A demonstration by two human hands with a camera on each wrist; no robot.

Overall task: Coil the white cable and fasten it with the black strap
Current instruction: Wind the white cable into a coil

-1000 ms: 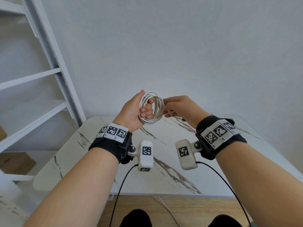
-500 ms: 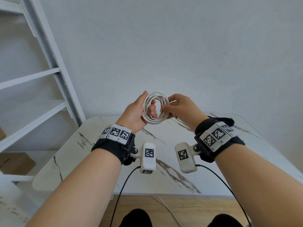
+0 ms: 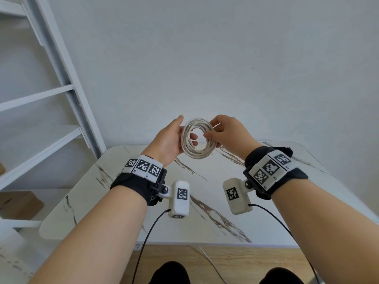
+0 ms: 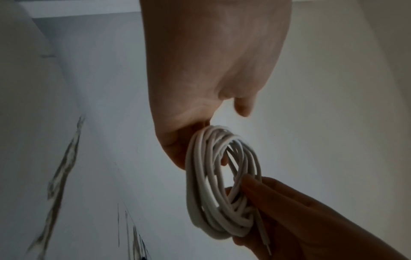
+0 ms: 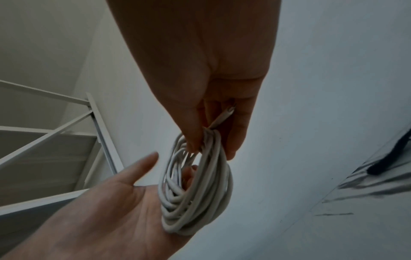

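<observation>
White cable (image 3: pixel 198 139) is wound into a tight round coil, held up in the air above the far edge of the tabletop (image 3: pixel 205 201), touching nothing but the hands. Left hand (image 3: pixel 167 143) cups the coil's left side, fingers curled through the centre hole, thumb raised clear. Right hand (image 3: pixel 226 131) pinches the coil's right side between thumb and fingertips; in the right wrist view the cable's plug end (image 5: pixel 224 115) lies tucked under those fingers. Coiling looks finished, so the step in hand is probably tucking the loose end and passing the bundle to one hand. To do it well: keep the loops stacked flat, pin the plug against the bundle so no turn springs loose, then let one hand take the full grip before the other leaves. Black strap (image 5: pixel 384 162) lies on the tabletop towards its far right corner, well apart from the coil, so a reach is needed. White ladder shelf (image 3: pixel 51 99) stands off the left edge; a brown box (image 3: pixel 18 203) sits low beneath it. Nothing blocks the way to the strap.
</observation>
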